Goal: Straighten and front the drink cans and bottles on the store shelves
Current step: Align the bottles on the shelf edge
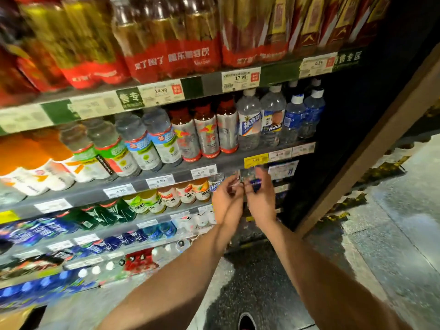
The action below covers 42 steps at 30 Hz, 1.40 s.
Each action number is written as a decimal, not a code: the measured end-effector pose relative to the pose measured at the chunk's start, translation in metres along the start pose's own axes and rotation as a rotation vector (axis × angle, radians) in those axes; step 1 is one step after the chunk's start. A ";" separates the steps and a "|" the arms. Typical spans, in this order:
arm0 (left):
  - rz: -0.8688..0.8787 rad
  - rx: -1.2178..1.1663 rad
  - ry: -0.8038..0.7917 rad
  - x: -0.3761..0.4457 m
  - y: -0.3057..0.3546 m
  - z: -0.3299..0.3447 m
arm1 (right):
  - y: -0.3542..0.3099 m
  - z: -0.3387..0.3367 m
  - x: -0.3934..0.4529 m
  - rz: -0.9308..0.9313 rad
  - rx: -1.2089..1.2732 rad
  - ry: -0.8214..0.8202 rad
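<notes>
Both my hands reach to the right end of the third shelf down. My left hand [226,201] and my right hand [260,198] each curl their fingers round a clear bottle with a blue label [248,178] at that shelf's front edge; whether it is one bottle or two is blurred. Left of it on the same shelf stand small bottles with fruit labels [190,191] and green bottles [114,211]. The shelf above carries clear water bottles [248,120], silver-and-red bottles [207,132] and blue-labelled bottles [295,117] in a row.
The top shelf holds wrapped packs of tea bottles [166,44]. Price tags line the shelf rails [162,179]. A dark side panel with a wooden edge [371,144] closes the unit on the right. Lower shelves hold blue bottles [35,232]. The grey floor [392,234] lies to the right, my shoe [247,321] below.
</notes>
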<state>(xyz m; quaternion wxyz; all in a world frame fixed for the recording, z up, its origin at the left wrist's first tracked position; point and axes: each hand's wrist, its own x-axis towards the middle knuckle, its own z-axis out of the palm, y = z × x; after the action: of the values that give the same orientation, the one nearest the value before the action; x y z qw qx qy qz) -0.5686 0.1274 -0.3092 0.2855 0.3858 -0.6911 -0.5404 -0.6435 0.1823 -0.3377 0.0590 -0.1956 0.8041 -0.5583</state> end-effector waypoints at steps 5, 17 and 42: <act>-0.086 0.001 0.013 -0.004 -0.063 -0.055 | 0.014 0.046 -0.044 0.127 -0.038 -0.035; -0.185 0.137 0.090 0.070 -0.174 -0.037 | 0.104 0.122 -0.006 0.182 -0.207 -0.036; -0.162 0.006 0.515 0.126 -0.213 -0.013 | 0.128 0.184 0.023 0.140 -0.012 -0.118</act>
<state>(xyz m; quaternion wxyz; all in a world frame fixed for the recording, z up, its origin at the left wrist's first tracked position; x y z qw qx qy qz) -0.5781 -0.0110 -0.5151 0.4067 0.5654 -0.5642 -0.4434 -0.6384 0.0511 -0.5204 0.1438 -0.1720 0.8143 -0.5354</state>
